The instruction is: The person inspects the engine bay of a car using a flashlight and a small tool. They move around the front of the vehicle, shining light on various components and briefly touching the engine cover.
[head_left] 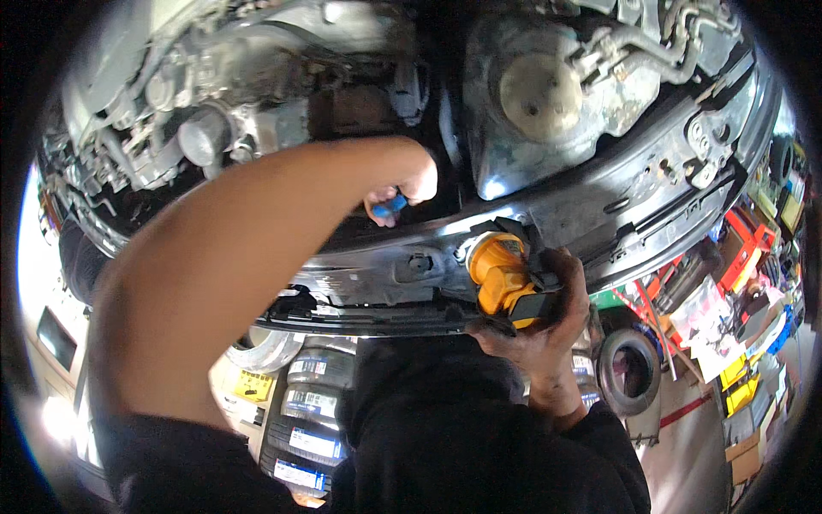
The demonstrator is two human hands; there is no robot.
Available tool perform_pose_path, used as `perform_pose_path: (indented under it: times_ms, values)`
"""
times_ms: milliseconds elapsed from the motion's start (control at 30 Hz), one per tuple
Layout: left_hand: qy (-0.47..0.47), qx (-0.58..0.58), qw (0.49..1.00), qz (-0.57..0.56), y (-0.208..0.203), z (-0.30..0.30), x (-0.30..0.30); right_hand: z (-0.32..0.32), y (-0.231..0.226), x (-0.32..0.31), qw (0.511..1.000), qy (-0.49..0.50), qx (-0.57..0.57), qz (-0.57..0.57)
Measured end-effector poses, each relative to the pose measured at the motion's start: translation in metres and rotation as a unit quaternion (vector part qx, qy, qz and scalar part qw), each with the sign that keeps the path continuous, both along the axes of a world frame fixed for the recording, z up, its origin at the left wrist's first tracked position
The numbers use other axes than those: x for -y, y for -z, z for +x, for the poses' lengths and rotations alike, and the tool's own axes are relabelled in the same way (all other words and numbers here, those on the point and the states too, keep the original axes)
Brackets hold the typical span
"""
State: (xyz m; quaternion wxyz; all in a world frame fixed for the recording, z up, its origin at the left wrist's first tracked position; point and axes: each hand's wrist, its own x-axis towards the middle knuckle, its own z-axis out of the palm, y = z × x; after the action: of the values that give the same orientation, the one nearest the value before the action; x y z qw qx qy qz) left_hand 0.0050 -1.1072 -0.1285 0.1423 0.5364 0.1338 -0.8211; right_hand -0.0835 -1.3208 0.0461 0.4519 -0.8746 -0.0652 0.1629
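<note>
My left arm reaches across from the lower left into the engine bay of a car. At its end, my left hand (415,178) is bent down with its fingers curled round a small blue piece (390,206); its kind is hard to make out. My right hand (561,304) grips a yellow-and-black work light (503,276) just over the dark front crossmember (419,264). A bright patch shows on the metal beside the light's head. Behind both hands lies the engine bay, with a rounded metal housing (539,94) on the right.
Engine parts and pipes (205,137) fill the upper left. Stacked tyres (308,420) stand below the car's front, and a single tyre (629,368) is at the right. Red cases (745,248), yellow bins (741,385) and clutter line the right side.
</note>
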Motion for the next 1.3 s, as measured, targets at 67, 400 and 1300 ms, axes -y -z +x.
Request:
perform_pose_path:
  times_ms: [67, 400, 1300]
  values:
    - [0.041, 0.041, 0.998, -0.012, -0.018, 0.008, 0.001, 0.0, -0.007, -0.002, 0.999, 0.025, -0.028, 0.014]
    - [-0.021, 0.595, 0.803, -0.041, -0.184, -0.099, -0.054, -0.027, -0.04, 0.006, 0.997, -0.048, 0.018, 0.057]
    - [-0.787, 0.596, 0.104, 0.124, -0.371, -0.473, -0.097, -0.286, -0.167, -0.214, 0.931, -0.33, 0.053, 0.147]
